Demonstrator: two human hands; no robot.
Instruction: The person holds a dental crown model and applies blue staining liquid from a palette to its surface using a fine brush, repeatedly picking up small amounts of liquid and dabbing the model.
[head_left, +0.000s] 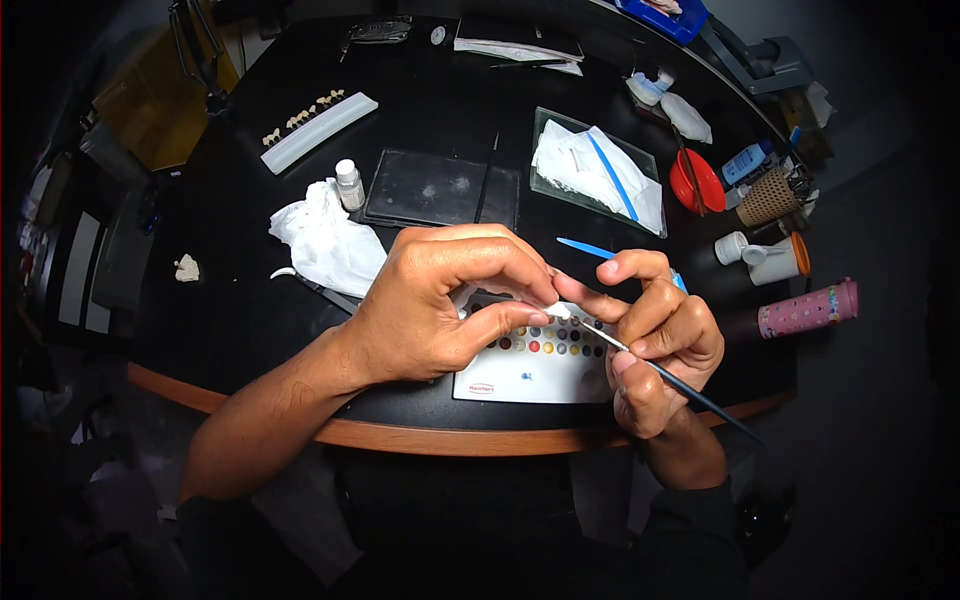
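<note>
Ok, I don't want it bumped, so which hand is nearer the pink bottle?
Right. The right hand is left of the pink bottle; the left hand is farther left, beyond the right hand.

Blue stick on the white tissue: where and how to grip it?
Likely best: come from above and pinch the blue stick mid-length, fingers across its narrow width. It is long, slim and lies exposed on the white tissue. The right hand holds a thin brush.

Tabletop (235, 325) open left, bowl (714, 182) right, beyond unclear
</note>
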